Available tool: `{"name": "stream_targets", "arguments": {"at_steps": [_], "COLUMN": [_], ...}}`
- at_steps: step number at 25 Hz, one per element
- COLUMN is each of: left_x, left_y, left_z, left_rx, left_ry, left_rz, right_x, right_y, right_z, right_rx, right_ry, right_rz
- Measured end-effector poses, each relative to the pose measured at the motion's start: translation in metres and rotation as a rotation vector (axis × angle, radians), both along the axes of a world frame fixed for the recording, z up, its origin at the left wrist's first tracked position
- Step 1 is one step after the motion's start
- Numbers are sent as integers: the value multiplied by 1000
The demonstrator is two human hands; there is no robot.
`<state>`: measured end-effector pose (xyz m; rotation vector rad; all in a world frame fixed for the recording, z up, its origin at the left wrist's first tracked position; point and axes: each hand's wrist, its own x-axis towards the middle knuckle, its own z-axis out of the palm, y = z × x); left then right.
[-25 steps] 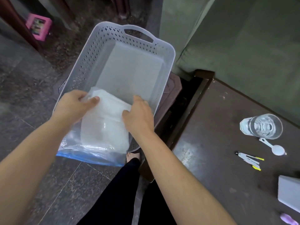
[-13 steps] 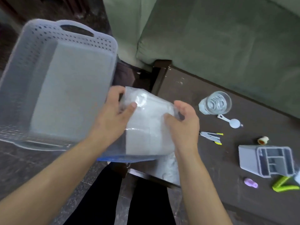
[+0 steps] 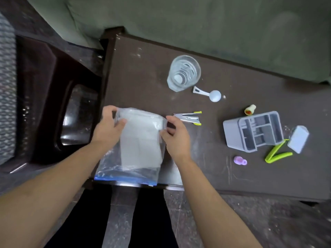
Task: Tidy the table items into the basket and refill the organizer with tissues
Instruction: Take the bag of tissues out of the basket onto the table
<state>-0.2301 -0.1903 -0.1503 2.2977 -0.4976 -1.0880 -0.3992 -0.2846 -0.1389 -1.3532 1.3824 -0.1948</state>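
A clear zip bag of white tissues (image 3: pixel 139 145) lies on the near left corner of the dark table (image 3: pixel 143 83), its blue seal toward me. My left hand (image 3: pixel 107 129) grips the bag's far left corner; my right hand (image 3: pixel 174 136) pinches its far right edge. To the right, a grey organizer (image 3: pixel 250 133) lies tipped on its side, compartments showing. The basket is almost out of view, only a perforated strip (image 3: pixel 7 86) showing at the far left.
On the table stand a clear glass (image 3: pixel 184 74), a white scoop (image 3: pixel 209 93), a stapler (image 3: pixel 188 118), a small cream stopper (image 3: pixel 249 110), a purple piece (image 3: pixel 240 160), a green clip (image 3: pixel 277 153) and a grey lid (image 3: pixel 298 138). A green sofa (image 3: pixel 197 24) lies behind, a dark stool (image 3: pixel 53 104) at left.
Both hands carried the tissue bag out of the basket and rightward onto the table's near left corner. The view swung right, so the basket slid out of sight.
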Motion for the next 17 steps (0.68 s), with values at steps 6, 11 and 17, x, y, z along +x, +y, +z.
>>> {"name": "stream_targets", "arguments": {"at_steps": [6, 11, 17], "left_x": [-24, -43, -13], "left_y": [-9, 15, 37], "left_z": [17, -9, -46], "left_rx": [-115, -14, 58], "left_ry": [-466, -567, -784], "left_rz": [-233, -808, -1099], "right_x": [-9, 0, -16], "right_y": [-10, 36, 36], "right_z": [2, -25, -66], "right_rx": [-636, -850, -848], "right_ry": [269, 372, 459], "right_rz": [491, 841, 989]}}
